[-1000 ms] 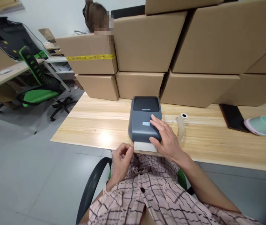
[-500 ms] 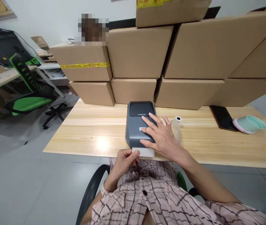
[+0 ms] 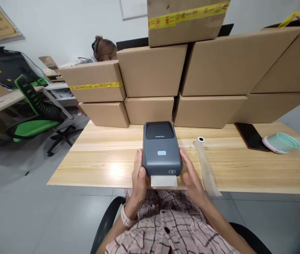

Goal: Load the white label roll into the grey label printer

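Observation:
A grey label printer [image 3: 161,150] stands at the near edge of a wooden table [image 3: 104,158], with a white label [image 3: 164,181] sticking out of its front slot. My left hand [image 3: 138,175] lies flat against the printer's left side, fingers straight. On the other side my right hand [image 3: 191,175] presses against the printer in the same way. Both hands clasp the printer between them. A strip of translucent backing paper [image 3: 207,166] runs from a small white roll core [image 3: 200,139] to the table's edge, just right of my right hand.
Stacked cardboard boxes [image 3: 192,74] wall off the back of the table. A black phone [image 3: 249,135] and a mint and pink cup [image 3: 281,142] on its side lie at the right. Another person's head [image 3: 103,49] shows behind the boxes. A green office chair [image 3: 35,113] stands at the left.
My right hand left the printer's top and went to its right side. My left hand let go of the label's edge and went to the left side. The view tilted up.

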`<state>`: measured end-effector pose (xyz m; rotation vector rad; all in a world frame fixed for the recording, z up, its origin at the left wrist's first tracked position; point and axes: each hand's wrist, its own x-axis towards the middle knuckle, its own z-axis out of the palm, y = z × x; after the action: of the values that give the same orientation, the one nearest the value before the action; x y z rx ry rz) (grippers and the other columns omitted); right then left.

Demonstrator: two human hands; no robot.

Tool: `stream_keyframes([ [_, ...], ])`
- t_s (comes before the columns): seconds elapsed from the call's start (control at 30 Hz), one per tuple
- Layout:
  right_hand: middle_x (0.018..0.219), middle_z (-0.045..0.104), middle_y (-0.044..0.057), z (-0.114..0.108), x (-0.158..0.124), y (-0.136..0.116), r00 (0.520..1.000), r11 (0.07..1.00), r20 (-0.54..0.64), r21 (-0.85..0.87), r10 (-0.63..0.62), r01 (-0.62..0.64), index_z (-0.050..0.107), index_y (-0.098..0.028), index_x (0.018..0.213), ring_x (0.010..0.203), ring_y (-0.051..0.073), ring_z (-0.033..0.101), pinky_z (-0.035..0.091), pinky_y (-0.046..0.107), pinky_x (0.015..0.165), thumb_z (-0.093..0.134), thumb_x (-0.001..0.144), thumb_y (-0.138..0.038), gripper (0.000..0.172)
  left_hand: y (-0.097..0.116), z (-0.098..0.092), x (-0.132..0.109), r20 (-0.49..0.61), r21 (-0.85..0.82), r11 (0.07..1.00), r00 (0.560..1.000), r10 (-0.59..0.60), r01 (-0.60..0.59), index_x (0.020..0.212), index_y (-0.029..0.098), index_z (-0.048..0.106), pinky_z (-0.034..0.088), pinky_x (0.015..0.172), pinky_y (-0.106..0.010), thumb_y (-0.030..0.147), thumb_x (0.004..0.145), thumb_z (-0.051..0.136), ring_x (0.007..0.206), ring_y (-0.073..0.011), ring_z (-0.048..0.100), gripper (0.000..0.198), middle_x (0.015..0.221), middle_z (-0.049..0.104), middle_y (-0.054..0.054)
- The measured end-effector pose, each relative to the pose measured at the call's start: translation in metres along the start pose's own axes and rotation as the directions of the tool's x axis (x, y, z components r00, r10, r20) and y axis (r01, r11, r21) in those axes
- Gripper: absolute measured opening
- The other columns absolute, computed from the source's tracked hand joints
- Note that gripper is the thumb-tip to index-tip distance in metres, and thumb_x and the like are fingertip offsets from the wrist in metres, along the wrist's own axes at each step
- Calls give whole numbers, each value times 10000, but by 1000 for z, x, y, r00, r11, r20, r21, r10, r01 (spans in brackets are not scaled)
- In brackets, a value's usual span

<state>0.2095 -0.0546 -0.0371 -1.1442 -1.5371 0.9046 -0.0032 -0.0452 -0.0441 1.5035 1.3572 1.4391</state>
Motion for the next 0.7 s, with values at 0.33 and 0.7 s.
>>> stream_keyframes([
  [0.33,1760,162,63,-35,65,-58,940,837,189,-429,-283,339,24,-348,1683,1616,374,141,114,665,1298,175,923,-849,923,34,-18,69,-53,-91,977,980,190,-194,1364,227,694,361,1275,-488,449,1035,444,1443,-261,539,469,1464,649,-67],
  [0.7,1664,362,93,-35,253,-77,894,775,-23,-508,-447,374,170,-316,1620,1509,331,409,367,613,1200,243,1056,-639,655,-2,-15,142,417,-149,954,892,-177,259,1615,218,346,342,1239,-479,328,758,791,1583,-328,294,972,1698,334,-148],
])
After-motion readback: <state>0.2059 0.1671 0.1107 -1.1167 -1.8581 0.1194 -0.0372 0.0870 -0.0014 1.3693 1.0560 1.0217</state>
